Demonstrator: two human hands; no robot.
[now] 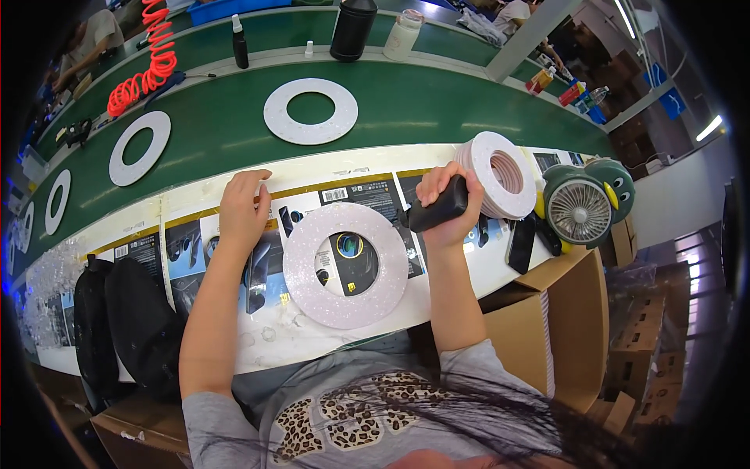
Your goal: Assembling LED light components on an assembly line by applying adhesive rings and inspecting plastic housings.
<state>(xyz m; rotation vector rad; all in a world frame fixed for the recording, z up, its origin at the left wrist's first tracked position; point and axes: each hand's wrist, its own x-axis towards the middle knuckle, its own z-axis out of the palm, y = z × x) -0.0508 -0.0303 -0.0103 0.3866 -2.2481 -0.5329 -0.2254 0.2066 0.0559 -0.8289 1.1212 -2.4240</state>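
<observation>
One ring (299, 266) sits at the counter's (269, 340) near edge, a stack (508, 207) seemingly left; your right fingers (432, 185) grip a tool (443, 208), left fingers (244, 181) empty, slightly apart.

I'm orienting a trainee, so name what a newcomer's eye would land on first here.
Probably the large speckled white ring near the centre, over the printed sheets. Then the coiled red hose at upper left, bright against the green work surface. The green fan at right also stands out, beside stacked white rings near the right hand, which grips a black object.
</observation>
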